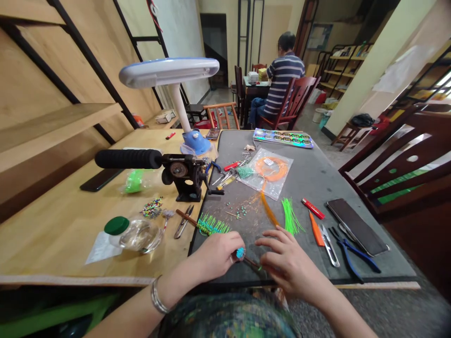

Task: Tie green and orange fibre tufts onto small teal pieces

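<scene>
Two hands at the near edge of the grey mat: your left hand pinches a thin stick tipped with a turquoise bead, its length running rightward beneath your loosely spread right hand.

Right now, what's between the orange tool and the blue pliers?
Silver snips lie on the mat between the orange tool and the blue pliers; the head view shows it.

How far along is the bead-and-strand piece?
Looks done: one teal-and-green fringed piece lying on the mat. In hand: left hand pinches a teal bead on a thin stick; right hand beside it. Apparently left: loose green strands, orange strands, scattered beads.
</scene>
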Tool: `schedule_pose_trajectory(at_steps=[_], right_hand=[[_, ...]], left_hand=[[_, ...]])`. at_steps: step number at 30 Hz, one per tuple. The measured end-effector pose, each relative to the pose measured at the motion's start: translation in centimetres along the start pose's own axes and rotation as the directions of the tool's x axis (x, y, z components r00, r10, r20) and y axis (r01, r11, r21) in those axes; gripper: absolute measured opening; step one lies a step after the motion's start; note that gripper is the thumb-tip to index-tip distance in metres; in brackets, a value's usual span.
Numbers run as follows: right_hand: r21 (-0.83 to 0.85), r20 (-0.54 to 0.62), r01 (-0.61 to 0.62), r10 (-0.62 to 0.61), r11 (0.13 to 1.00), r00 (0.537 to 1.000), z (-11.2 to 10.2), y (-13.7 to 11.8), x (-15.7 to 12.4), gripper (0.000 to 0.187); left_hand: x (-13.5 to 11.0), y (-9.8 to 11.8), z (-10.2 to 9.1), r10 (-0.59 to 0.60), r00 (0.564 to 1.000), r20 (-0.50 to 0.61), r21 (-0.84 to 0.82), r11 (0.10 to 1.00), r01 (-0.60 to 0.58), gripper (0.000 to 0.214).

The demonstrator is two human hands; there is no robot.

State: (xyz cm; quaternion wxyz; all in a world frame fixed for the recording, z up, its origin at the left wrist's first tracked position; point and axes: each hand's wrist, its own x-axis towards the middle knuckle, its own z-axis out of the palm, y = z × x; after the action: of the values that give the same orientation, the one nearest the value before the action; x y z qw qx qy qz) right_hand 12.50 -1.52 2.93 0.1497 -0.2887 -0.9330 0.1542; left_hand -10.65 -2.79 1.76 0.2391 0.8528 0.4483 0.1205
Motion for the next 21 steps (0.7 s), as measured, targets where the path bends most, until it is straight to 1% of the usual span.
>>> schedule_pose_trajectory(at_steps=[7, 15, 18, 21], right_hand=[[-0.002, -0.013, -0.002, 0.002, 1.0, 1.0, 0.3, -0.1, 0.4, 0.019], [0.0, 0.006, -0.006, 0.006, 1.0, 1.0, 0.4, 0.1, 0.7, 0.016], [0.04, -0.002, 0.003, -0.003, 0.999, 1.0, 0.6, 0.5, 0.7, 0.022], [0.087, -0.059, -0.008, 0.013, 0.996, 0.998, 0.8, 1.3, 0.5, 0.029]], left_hand=[[-0.1, 0.0, 0.0, -0.005, 1.0, -0.021, -0.019, 1.0, 0.004, 0.011], [-0.4, -0.2, 0.2, -0.007, 1.0, -0.017, 0.036, 0.999, 0.008, 0.01], [-0.6, -0.2, 0.3, -0.004, 1.0, -0.015, 0.065, 0.998, 0.005, 0.01], [-0.6, -0.1, 0.2, 0.014, 1.0, -0.003, 0.079, 0.997, -0.014, 0.008]])
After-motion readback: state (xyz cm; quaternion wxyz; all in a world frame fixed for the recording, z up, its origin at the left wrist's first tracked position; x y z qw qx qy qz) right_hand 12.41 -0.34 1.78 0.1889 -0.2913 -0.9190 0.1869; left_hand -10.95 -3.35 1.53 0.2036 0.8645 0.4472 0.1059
